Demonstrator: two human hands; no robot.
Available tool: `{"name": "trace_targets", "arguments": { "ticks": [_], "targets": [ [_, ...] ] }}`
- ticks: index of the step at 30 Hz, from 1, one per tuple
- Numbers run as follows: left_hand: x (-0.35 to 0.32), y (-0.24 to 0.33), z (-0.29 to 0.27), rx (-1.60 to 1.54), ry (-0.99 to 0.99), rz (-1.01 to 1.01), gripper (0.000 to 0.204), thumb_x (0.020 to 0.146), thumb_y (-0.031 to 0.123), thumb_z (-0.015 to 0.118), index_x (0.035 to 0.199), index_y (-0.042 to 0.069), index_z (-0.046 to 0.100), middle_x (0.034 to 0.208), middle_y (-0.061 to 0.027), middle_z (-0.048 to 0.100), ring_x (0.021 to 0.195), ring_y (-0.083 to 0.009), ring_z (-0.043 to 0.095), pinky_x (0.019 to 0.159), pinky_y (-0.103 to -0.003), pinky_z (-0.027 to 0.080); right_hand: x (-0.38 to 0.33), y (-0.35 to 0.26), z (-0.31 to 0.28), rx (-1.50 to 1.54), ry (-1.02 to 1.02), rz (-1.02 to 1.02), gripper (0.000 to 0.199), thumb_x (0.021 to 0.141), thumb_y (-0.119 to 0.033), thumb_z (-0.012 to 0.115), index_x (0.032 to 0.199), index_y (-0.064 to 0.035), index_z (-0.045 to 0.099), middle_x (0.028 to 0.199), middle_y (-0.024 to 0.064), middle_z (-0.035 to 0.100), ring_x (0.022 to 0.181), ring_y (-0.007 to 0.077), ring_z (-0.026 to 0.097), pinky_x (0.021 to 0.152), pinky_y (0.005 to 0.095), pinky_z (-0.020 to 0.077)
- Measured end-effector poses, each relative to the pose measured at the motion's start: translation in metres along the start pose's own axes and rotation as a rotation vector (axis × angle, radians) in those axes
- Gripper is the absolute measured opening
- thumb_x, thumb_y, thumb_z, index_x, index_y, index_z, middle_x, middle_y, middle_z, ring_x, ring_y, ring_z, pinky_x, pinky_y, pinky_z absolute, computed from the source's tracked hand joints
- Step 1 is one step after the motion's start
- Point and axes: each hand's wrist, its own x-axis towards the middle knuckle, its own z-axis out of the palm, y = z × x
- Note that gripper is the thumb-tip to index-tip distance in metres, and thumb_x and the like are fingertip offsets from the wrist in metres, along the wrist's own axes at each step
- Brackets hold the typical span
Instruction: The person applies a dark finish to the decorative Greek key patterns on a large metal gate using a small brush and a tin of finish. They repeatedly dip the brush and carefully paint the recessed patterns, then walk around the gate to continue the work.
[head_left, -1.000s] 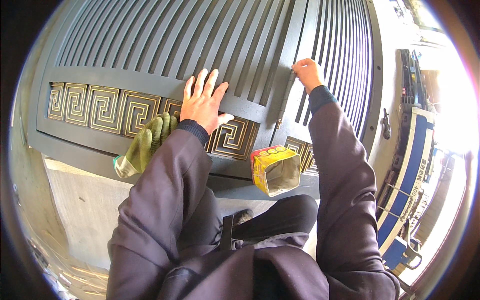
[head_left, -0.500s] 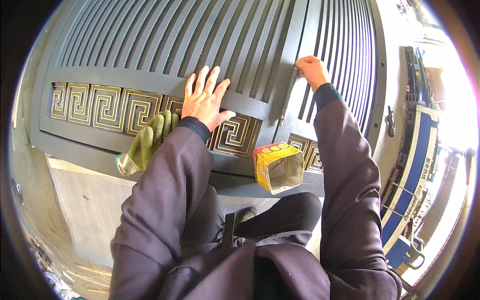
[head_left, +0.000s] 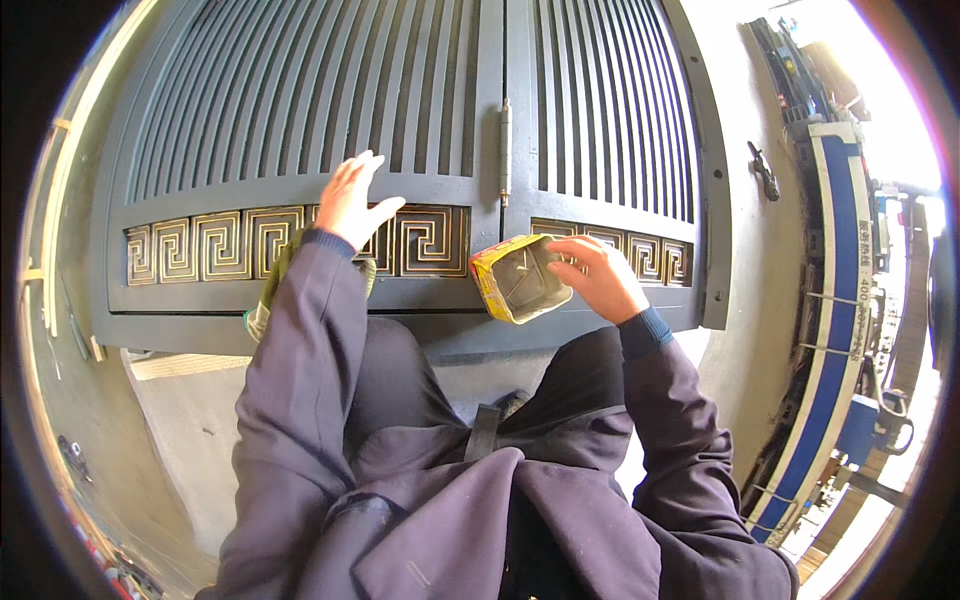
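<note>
A dark grey slatted metal door panel (head_left: pixel 420 188) lies before me, with a band of gold-edged key-pattern ornaments (head_left: pixel 432 242). Over that band is my left hand (head_left: pixel 347 207), thumb and fingers apart, nothing held. A greenish work glove (head_left: pixel 258 318) lies mostly hidden under my left forearm. Near the panel's front edge rests a yellow and red tin (head_left: pixel 492 290), its open mouth tipped toward me. Thin small pieces show inside it. My right hand (head_left: pixel 603 280) reaches to the tin's right rim, thumb and fingers slightly apart. A cylindrical hinge (head_left: pixel 506 150) sits on the seam beyond the tin.
On the floor right of the panel lies a small dark tool (head_left: pixel 764 172). A long blue and white cabinet or machine side (head_left: pixel 838 270) stands farther right. Long pale strips (head_left: pixel 62 190) run along the left side. Beneath the panel's front edge is a light board (head_left: pixel 190 365).
My right hand has left the hinge and come back toward me to the tin. My left hand has lifted or slid off the slats' lower rail. The view has shifted, too.
</note>
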Motion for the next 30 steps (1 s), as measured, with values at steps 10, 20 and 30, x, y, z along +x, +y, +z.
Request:
{"name": "trace_targets", "arguments": {
  "ticks": [10, 20, 30],
  "targets": [
    [-0.189, -0.002, -0.044, 0.324, 0.162, -0.421, 0.128, 0.06, 0.064, 0.097, 0.159, 0.003, 0.044, 0.152, -0.0256, 0.057, 0.138, -0.0467, 0.054, 0.118, -0.059, 0.041, -0.054, 0.05, 0.065, 0.237, 0.234, 0.521, 0.037, 0.103, -0.03, 0.075, 0.128, -0.0024, 0.074, 0.103, 0.0089, 0.079, 0.09, 0.0152, 0.073, 0.083, 0.0315, 0.0581],
    [-0.178, 0.02, -0.069, 0.037, 0.02, -0.649, 0.083, 0.087, 0.017, 0.08, 0.159, 0.003, 0.042, 0.135, -0.0264, 0.066, 0.125, -0.0445, 0.065, 0.11, -0.05, 0.051, -0.05, 0.049, 0.073, 0.24, 0.157, 0.468, 0.026, 0.103, -0.026, 0.062, 0.103, -0.0016, 0.071, 0.087, 0.0222, 0.072, 0.085, 0.0418, 0.073, 0.075, 0.0475, 0.0556],
    [-0.45, 0.121, -0.33, -0.005, -0.029, -0.928, 0.057, 0.091, 0.023, 0.077, 0.141, 0.006, 0.054, 0.126, -0.0276, 0.071, 0.117, -0.048, 0.067, 0.098, -0.053, 0.055, -0.124, -0.098, 0.03, 0.271, 0.089, 0.468, 0.023, 0.103, -0.023, 0.06, 0.092, -0.0033, 0.067, 0.079, 0.0207, 0.07, 0.074, 0.0409, 0.071, 0.072, 0.0507, 0.0549]
  ]
}}
